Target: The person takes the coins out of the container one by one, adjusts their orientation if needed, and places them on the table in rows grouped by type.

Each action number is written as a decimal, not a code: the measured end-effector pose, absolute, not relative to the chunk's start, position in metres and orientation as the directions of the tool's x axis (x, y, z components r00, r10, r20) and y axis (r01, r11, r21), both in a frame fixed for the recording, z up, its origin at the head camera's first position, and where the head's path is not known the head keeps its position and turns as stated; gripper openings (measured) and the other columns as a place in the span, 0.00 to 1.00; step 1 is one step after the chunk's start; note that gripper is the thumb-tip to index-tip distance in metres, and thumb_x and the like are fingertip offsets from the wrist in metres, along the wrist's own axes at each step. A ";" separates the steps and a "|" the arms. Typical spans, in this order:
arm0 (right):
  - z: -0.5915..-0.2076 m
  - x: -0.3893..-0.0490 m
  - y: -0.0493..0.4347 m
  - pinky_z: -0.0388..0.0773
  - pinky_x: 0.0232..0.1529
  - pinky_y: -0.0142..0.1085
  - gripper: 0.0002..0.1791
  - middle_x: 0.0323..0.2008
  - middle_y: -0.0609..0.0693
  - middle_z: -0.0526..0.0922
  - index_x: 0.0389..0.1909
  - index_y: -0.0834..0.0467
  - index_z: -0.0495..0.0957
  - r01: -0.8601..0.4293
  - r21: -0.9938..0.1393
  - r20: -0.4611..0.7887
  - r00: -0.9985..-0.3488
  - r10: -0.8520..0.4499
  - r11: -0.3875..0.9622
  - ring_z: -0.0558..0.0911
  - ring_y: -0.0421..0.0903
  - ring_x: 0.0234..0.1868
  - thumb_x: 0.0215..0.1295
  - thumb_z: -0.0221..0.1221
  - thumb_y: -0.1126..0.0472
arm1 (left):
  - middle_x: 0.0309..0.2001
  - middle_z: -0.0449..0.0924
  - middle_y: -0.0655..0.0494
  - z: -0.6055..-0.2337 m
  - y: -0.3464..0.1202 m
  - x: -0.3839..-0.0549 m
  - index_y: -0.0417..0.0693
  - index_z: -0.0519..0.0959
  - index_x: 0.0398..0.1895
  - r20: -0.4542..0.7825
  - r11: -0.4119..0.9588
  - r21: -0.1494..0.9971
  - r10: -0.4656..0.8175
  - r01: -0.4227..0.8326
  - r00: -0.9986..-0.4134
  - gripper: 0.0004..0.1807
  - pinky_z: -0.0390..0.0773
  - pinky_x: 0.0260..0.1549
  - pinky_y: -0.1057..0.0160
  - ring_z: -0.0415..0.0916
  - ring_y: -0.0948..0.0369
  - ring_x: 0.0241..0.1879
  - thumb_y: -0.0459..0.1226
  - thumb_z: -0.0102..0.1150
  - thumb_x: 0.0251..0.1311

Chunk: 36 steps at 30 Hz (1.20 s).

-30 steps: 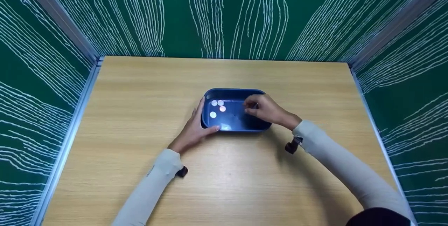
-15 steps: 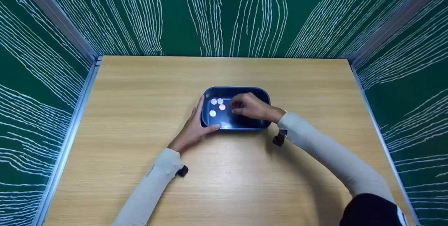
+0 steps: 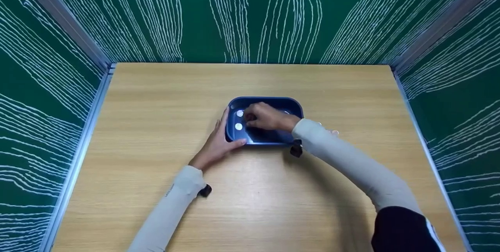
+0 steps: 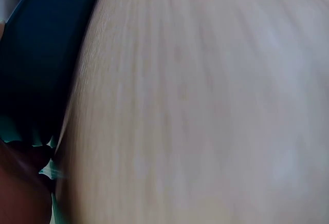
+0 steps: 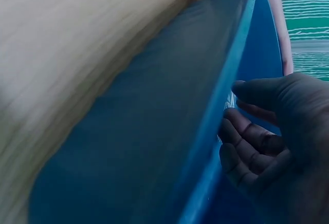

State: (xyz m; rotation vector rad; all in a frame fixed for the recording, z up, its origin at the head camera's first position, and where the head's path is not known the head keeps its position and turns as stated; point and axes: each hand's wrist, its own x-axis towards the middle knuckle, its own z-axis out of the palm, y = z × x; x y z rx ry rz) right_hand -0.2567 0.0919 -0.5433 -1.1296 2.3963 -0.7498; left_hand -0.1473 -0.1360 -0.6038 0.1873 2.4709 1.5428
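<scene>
A blue rectangular tray (image 3: pixel 269 143) with rounded corners stands on the wooden table. My left hand (image 3: pixel 216 146) grips its left end, the thumb over the near rim and the fingers along the side. Coin-like pale discs lie in the tray: one disc (image 3: pixel 238 126) near the left wall and another disc (image 3: pixel 240 113) behind it. Loosely curled, my right hand (image 3: pixel 267 117) reaches into the tray just right of these discs and covers part of the floor. In the right wrist view, a gap shows between the thumb (image 5: pixel 257 91) and the fingers; no held disc can be made out.
Right of the tray, partly behind the right sleeve (image 3: pixel 343 154), a small pinkish disc (image 3: pixel 335 132) and a tiny light spot (image 3: pixel 320 124) show on the table (image 3: pixel 250 201). Green panels (image 3: pixel 195 17) with white wavy lines stand around the table.
My right hand has moved left across the tray, and it now hides the pinkish disc and one pale disc seen there earlier. My left hand keeps its place on the tray.
</scene>
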 end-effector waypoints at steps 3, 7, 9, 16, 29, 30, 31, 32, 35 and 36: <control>-0.549 -0.259 0.085 0.88 0.53 0.47 0.12 0.47 0.59 0.91 0.53 0.66 0.89 -0.630 -0.599 -0.067 -0.575 -0.815 0.494 0.90 0.52 0.48 0.73 0.69 0.67 | 0.91 0.42 0.51 -0.604 -0.136 -0.148 0.86 0.33 0.90 -0.108 0.437 0.900 0.231 0.004 -0.967 0.68 0.51 0.79 0.28 0.33 0.36 0.88 0.67 0.76 0.59; -0.553 -0.261 0.078 0.88 0.50 0.47 0.10 0.44 0.59 0.92 0.49 0.66 0.90 -0.639 -0.618 -0.034 -0.560 -0.828 0.457 0.90 0.51 0.45 0.71 0.71 0.68 | 0.91 0.41 0.53 -0.604 -0.136 -0.147 0.86 0.33 0.90 -0.095 0.426 0.905 0.231 0.013 -0.968 0.68 0.51 0.79 0.28 0.33 0.36 0.88 0.59 0.78 0.62; -0.552 -0.261 0.075 0.88 0.50 0.47 0.10 0.45 0.59 0.92 0.51 0.66 0.90 -0.616 -0.642 -0.048 -0.562 -0.826 0.457 0.89 0.51 0.45 0.71 0.71 0.68 | 0.91 0.41 0.53 -0.604 -0.136 -0.147 0.86 0.33 0.90 -0.090 0.425 0.905 0.229 0.016 -0.969 0.68 0.53 0.79 0.28 0.34 0.36 0.87 0.58 0.78 0.63; -0.557 -0.261 0.074 0.87 0.49 0.43 0.11 0.44 0.58 0.91 0.50 0.67 0.90 -0.602 -0.665 -0.042 -0.561 -0.826 0.443 0.88 0.49 0.44 0.69 0.74 0.69 | 0.91 0.40 0.53 -0.605 -0.137 -0.147 0.83 0.34 0.91 -0.084 0.424 0.905 0.233 0.024 -0.969 0.68 0.54 0.78 0.26 0.34 0.34 0.87 0.58 0.79 0.63; -0.595 -0.269 0.075 0.79 0.44 0.43 0.09 0.38 0.54 0.85 0.45 0.62 0.91 -0.691 -0.627 0.098 -0.528 -0.843 0.360 0.81 0.50 0.41 0.64 0.73 0.65 | 0.91 0.38 0.57 -0.605 -0.137 -0.148 0.82 0.33 0.90 -0.063 0.410 0.911 0.253 0.048 -0.965 0.68 0.55 0.80 0.32 0.37 0.39 0.88 0.57 0.78 0.63; -0.601 -0.272 0.075 0.79 0.43 0.43 0.09 0.37 0.54 0.84 0.45 0.61 0.90 -0.693 -0.624 0.099 -0.528 -0.844 0.360 0.81 0.50 0.41 0.65 0.73 0.65 | 0.91 0.38 0.57 -0.605 -0.137 -0.148 0.81 0.33 0.91 -0.061 0.411 0.910 0.254 0.051 -0.965 0.68 0.54 0.80 0.32 0.37 0.39 0.88 0.57 0.78 0.63; -0.598 -0.270 0.074 0.79 0.43 0.45 0.09 0.38 0.54 0.84 0.44 0.62 0.90 -0.692 -0.618 0.090 -0.533 -0.841 0.373 0.80 0.51 0.42 0.64 0.73 0.66 | 0.91 0.38 0.57 -0.605 -0.137 -0.148 0.80 0.33 0.91 -0.061 0.413 0.909 0.254 0.052 -0.965 0.68 0.53 0.80 0.32 0.37 0.39 0.88 0.57 0.78 0.63; -0.601 -0.271 0.073 0.78 0.44 0.46 0.09 0.38 0.55 0.84 0.44 0.61 0.89 -0.696 -0.610 0.084 -0.532 -0.842 0.379 0.80 0.52 0.42 0.64 0.73 0.66 | 0.91 0.39 0.57 -0.604 -0.137 -0.148 0.80 0.33 0.91 -0.063 0.418 0.907 0.252 0.050 -0.966 0.68 0.53 0.81 0.32 0.36 0.39 0.88 0.58 0.78 0.63; -0.613 -0.276 0.072 0.79 0.46 0.48 0.08 0.40 0.53 0.82 0.43 0.59 0.87 -0.713 -0.577 0.074 -0.531 -0.844 0.397 0.79 0.52 0.44 0.64 0.72 0.66 | 0.91 0.40 0.55 -0.603 -0.137 -0.148 0.80 0.33 0.91 -0.074 0.428 0.903 0.247 0.041 -0.966 0.68 0.51 0.80 0.30 0.34 0.36 0.88 0.61 0.77 0.62; -0.613 -0.275 0.071 0.79 0.47 0.49 0.08 0.41 0.53 0.81 0.43 0.59 0.86 -0.717 -0.567 0.066 -0.531 -0.845 0.406 0.79 0.52 0.45 0.65 0.72 0.67 | 0.91 0.40 0.55 -0.603 -0.137 -0.147 0.80 0.34 0.91 -0.076 0.430 0.902 0.247 0.039 -0.966 0.68 0.50 0.80 0.30 0.33 0.35 0.87 0.62 0.77 0.62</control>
